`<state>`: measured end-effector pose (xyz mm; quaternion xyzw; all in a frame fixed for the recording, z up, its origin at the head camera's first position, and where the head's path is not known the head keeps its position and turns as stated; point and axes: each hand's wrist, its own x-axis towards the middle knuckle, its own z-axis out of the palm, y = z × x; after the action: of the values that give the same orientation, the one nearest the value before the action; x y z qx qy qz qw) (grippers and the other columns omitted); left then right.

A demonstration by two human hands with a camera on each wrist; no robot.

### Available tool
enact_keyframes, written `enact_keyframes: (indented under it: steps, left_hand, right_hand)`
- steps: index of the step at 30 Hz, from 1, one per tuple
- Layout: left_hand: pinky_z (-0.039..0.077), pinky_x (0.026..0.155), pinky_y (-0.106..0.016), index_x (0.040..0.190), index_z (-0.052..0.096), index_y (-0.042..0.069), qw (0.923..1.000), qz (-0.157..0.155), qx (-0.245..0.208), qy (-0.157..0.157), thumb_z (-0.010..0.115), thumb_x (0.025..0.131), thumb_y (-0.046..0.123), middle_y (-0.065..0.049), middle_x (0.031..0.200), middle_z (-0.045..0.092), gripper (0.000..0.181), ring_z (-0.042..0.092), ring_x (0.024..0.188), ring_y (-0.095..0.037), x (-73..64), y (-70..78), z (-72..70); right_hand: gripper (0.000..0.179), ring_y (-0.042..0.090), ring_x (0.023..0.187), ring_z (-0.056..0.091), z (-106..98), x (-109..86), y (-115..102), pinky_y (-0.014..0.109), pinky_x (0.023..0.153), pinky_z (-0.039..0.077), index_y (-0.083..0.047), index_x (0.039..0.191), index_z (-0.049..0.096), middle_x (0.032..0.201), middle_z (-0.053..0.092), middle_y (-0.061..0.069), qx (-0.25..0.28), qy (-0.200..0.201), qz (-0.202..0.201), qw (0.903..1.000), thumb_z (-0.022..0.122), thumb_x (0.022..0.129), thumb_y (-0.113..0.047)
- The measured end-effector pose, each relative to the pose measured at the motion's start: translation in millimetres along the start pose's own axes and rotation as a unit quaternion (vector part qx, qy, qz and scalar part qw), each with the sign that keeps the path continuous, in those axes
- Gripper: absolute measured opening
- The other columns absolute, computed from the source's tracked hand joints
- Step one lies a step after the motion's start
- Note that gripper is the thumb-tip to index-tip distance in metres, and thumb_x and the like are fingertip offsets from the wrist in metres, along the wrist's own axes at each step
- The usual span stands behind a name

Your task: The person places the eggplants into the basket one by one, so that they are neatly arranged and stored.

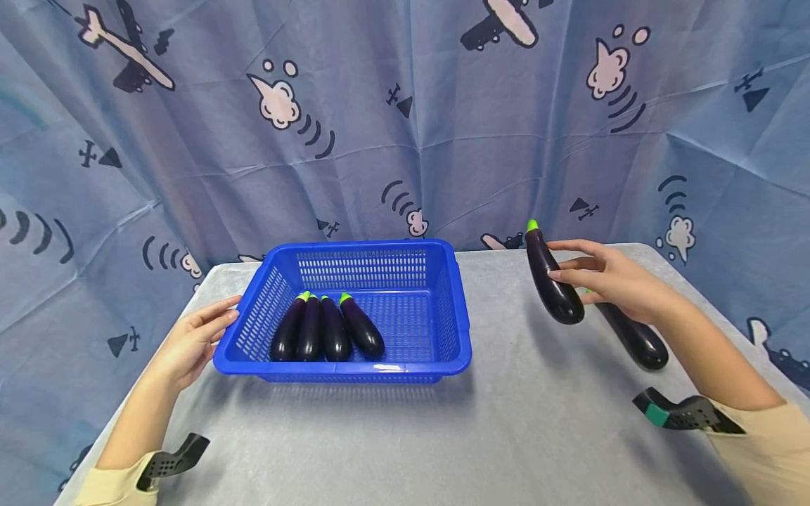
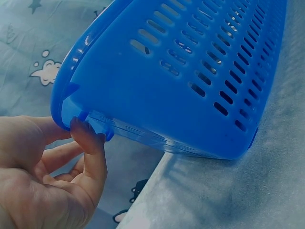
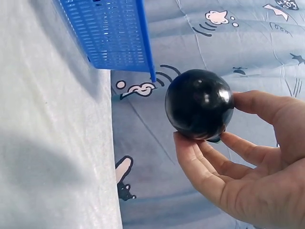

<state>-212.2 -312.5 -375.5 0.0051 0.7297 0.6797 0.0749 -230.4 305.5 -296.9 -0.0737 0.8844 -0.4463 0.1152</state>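
Observation:
My right hand [image 1: 616, 281] grips an eggplant [image 1: 549, 277] between thumb and fingers, held up over the right of the table with its green stem end tilted upward. In the right wrist view the eggplant's rounded dark end [image 3: 199, 105] faces the camera. My left hand [image 1: 193, 344] pinches the rim of the blue plastic basket [image 1: 342, 368] at its left side; the left wrist view shows the fingertips [image 2: 90, 136] curled at the rim's corner. Inside the basket several eggplants [image 1: 337, 334] lie side by side toward the left, green stems pointing away.
Another eggplant [image 1: 635, 337] lies on the grey table [image 1: 405, 443], partly behind my right hand. A blue printed curtain [image 1: 354, 112] hangs along the table's back edge. Both wrists carry a black strap mount [image 1: 174, 460].

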Motion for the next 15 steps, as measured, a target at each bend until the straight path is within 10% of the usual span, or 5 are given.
enact_keyframes:
  steps: [15]
  left_hand:
    - [0.062, 0.084, -0.023, 0.131, 0.067, 0.031, 1.0000, 0.002, -0.006, 0.000, 0.057, 0.110, 0.018, 0.023, 0.115, 0.067, 0.026, 0.070, 0.101, -0.003, -0.5, 0.4, 0.4]
  right_hand:
    - [0.069, 0.043, 0.132, 0.057, 3, 6.7, -31, 0.062, 0.102, 0.055, -0.006, 0.166, 0.027, 0.155, 0.045, 0.034, -0.020, -0.010, -0.015, 0.9996, 0.060, 0.110, -0.030]
